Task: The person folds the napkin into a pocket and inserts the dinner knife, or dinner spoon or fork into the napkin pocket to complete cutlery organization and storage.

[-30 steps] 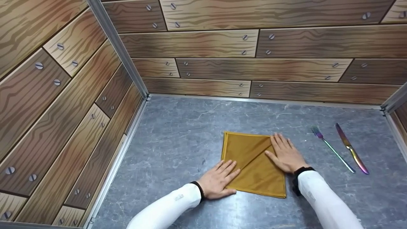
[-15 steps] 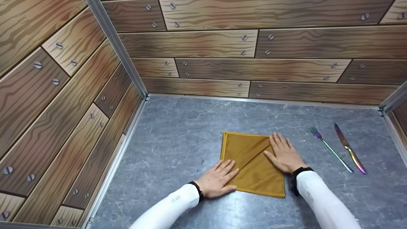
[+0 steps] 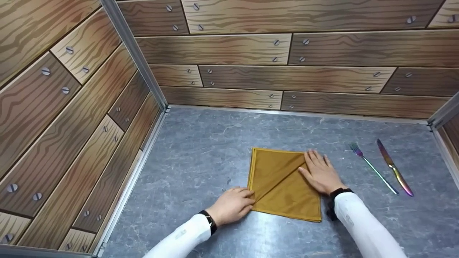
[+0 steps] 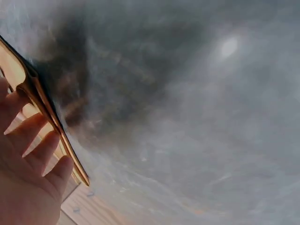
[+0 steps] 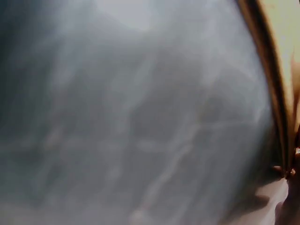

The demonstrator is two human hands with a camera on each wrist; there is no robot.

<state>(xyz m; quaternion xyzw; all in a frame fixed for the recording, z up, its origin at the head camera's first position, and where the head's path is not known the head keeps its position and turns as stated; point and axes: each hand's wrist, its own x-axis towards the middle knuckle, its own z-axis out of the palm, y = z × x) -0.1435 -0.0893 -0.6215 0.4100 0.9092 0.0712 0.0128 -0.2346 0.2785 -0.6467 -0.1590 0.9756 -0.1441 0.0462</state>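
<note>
A mustard-yellow cloth napkin [image 3: 287,193], folded to a square with a diagonal crease, lies flat on the grey marbled tabletop. At its lower left corner my left hand [image 3: 231,206] has bent fingers and thumb pinching the cloth. Seen from the left wrist, the fingertips of that hand [image 4: 35,154] meet the layered edge of the napkin [image 4: 47,103], which bulges up near one finger. My right hand [image 3: 321,173] rests flat with straight fingers on the napkin's upper right side. In the right wrist view only a blurred strip of the napkin [image 5: 283,61] shows at the right.
To the right of the napkin lie a rainbow-coloured fork [image 3: 376,170] and a matching knife [image 3: 396,170], side by side. Wood-patterned panels [image 3: 244,75] with metal edging stand behind the tabletop and along its left side.
My left hand has slid left and down from lying flat on the napkin to its lower left corner, fingers now bent there. The right hand has stayed in place.
</note>
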